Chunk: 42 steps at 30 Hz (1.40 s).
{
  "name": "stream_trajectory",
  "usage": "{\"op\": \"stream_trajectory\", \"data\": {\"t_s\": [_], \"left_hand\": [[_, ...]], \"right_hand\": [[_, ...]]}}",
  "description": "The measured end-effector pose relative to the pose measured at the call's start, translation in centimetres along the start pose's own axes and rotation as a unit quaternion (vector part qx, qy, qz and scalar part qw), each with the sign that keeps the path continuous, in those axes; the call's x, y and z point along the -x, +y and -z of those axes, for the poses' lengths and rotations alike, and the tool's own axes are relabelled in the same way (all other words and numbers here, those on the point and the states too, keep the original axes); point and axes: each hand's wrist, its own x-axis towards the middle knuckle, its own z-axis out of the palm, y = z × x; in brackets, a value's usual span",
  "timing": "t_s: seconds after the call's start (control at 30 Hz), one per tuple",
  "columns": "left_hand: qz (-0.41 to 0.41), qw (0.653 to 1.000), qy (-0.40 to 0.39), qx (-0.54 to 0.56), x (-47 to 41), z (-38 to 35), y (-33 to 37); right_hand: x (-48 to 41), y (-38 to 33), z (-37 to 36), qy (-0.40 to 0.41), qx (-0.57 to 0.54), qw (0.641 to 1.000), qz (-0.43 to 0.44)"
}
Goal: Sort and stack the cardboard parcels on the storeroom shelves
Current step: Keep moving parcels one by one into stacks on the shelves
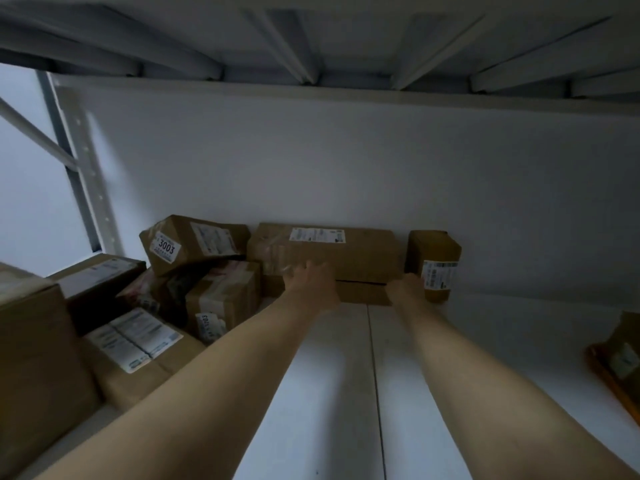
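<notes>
The long parcel lies flat at the back of the shelf, against the white wall, and it sits on top of a thinner flat parcel whose front edge shows beneath it. Your left hand is up against the long parcel's front face with the fingers spread and fairly straight, though blurred. Your right hand is at the stack's right end, in the gap just beside the small upright parcel. Its fingers are hidden, so you cannot tell whether it grips anything. To the left, a tilted parcel marked 3003 leans on a jumble of taped parcels, with bigger boxes nearer you. At the far right edge, another parcel with an orange rim pokes into view
</notes>
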Motion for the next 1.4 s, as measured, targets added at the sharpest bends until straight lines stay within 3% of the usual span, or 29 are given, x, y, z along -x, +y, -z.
{"op": "stream_trajectory", "data": {"t_s": [0.37,0.7,0.97,1.4], "left_hand": [[0.038,0.999,-0.011,-0.008,-2.7,-1.6,1.5],[0.067,0.998,-0.017,0.004,-2.4,-1.4,1.7],[0.042,0.999,-0.015,-0.003,-1.3,-0.8,1.6],[-0.068,0.997,-0.044,-0.007,2.6,0.0,1.4]], "right_hand": [[-5.6,1.3,-1.5,-0.050,-0.192,0.977,-0.077],[-5.3,1.7,-1.4,-0.056,-0.241,0.969,-0.028],[-3.5,2.0,-0.9,-0.020,-0.231,0.972,0.030],[4.7,2.8,3.4,0.094,-0.223,0.970,0.007]]}}
